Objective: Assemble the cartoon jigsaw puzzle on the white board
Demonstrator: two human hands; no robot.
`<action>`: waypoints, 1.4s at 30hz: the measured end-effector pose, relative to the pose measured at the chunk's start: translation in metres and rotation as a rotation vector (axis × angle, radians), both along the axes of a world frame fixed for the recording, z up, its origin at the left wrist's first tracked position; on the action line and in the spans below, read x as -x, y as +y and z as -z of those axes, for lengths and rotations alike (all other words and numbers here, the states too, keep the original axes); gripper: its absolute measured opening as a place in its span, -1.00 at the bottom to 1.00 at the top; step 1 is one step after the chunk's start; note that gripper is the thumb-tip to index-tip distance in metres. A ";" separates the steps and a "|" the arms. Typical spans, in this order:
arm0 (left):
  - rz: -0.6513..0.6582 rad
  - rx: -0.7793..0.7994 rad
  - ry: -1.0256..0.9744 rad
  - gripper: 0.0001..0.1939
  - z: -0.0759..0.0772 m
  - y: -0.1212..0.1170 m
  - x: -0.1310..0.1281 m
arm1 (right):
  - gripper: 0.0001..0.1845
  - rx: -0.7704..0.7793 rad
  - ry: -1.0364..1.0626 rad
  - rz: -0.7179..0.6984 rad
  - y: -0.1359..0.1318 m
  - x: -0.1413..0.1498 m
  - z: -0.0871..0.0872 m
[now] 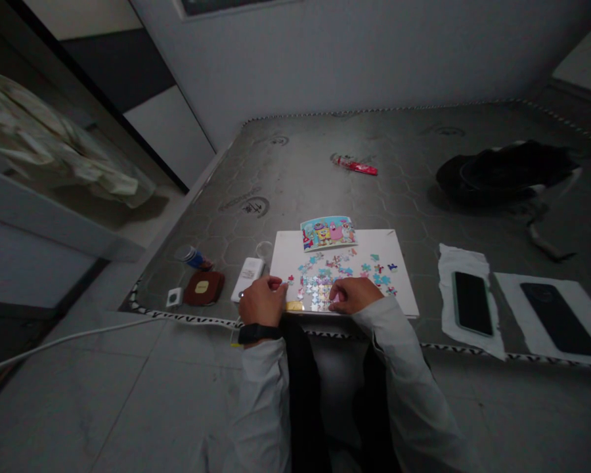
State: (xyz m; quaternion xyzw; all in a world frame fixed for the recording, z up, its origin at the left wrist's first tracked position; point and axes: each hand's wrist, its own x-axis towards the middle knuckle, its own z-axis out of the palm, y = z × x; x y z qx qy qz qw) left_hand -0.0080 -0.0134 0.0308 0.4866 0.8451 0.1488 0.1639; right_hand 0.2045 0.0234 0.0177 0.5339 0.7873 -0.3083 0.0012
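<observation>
A grey patterned mat (300, 171) is lying beneath a white board (404, 301). The left hand (261, 301) is curling at the board's left side; whether its fingertips are touching or gripping, I cannot tell. Joined jigsaw pieces (315, 289) are lying between the hands. The right hand (358, 293) is pinching a pink piece (337, 298) above them, probably light, stiff card, suiting an edge grip.

- Gleams like coated card on the puzzle pieces (318, 289).
- Looks smooth and matt across the white board (286, 252).
- Shows dull, quilted cloth over the grey mattress (295, 177).
- Shines like red plastic on the wrapper (360, 167).
- Looks like smooth, dark glass on the green-edged phone (473, 303).
- Appears thin, creased and papery in the white sheet (446, 282) beneath.
</observation>
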 end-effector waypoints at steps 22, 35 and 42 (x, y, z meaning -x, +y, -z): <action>0.041 -0.293 0.071 -0.69 0.027 0.016 -0.034 | -0.85 -0.151 0.024 0.087 0.004 -0.015 0.005; 0.073 -0.241 -0.105 -0.86 0.025 0.027 -0.024 | -0.83 -0.156 -0.010 -0.008 0.000 0.007 -0.005; 0.081 -0.373 -0.318 -0.83 0.027 0.030 -0.019 | -0.83 -0.191 0.010 -0.027 -0.002 0.016 -0.003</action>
